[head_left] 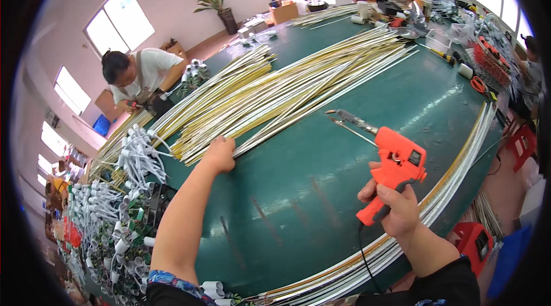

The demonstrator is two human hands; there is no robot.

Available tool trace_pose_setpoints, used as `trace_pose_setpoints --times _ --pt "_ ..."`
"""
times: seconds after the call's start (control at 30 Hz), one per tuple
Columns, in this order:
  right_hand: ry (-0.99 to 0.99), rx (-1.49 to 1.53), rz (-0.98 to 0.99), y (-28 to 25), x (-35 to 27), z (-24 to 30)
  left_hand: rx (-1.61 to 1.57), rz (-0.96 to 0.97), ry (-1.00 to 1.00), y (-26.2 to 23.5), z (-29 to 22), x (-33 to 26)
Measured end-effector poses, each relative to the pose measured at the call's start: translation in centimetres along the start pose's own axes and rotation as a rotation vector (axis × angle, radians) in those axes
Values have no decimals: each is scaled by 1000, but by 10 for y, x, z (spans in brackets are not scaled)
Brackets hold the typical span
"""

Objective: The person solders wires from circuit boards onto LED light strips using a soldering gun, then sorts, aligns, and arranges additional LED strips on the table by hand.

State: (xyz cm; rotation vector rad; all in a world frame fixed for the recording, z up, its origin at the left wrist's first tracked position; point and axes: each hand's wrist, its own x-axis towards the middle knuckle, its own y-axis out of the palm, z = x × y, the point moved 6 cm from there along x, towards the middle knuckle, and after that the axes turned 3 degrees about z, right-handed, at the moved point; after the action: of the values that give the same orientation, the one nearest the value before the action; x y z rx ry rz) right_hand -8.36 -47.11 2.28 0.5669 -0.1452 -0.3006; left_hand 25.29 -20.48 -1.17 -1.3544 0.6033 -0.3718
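Note:
My right hand (397,209) is wrapped around the handle of a red-orange soldering gun (399,154). Its grey tip and thin metal feed tube point up and left over the table, and a black cord hangs from the grip. On the left, my left hand (220,154) is closed at the near ends of a wide spread of long thin white and yellow strips (287,90). Its fingertips are partly hidden, but it seems to pinch the strip ends. Just left of that hand lies a bunch of white cables with plugs (140,154).
Green covering spans the table (298,191). More strips (459,174) curve along its near right edge. White-capped parts and circuit boards (117,237) pile up at left. A co-worker (140,76) works across the table; others sit farther off. Scissors (477,84) and a red basket (491,62) are at right.

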Motion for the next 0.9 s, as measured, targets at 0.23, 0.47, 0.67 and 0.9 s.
trace_pose_setpoints --times 0.23,0.47,0.67,0.9 --pt "46 -28 -1 -1 4 -1 -79 186 -75 0 -6 -8" --pt "25 -37 -6 -4 5 4 -142 1 5 -27 1 -6" --pt "-113 -26 -92 -5 4 20 -447 52 140 -17 22 -17" --pt "-96 37 -71 -8 6 20 -110 142 172 -11 -28 -37"
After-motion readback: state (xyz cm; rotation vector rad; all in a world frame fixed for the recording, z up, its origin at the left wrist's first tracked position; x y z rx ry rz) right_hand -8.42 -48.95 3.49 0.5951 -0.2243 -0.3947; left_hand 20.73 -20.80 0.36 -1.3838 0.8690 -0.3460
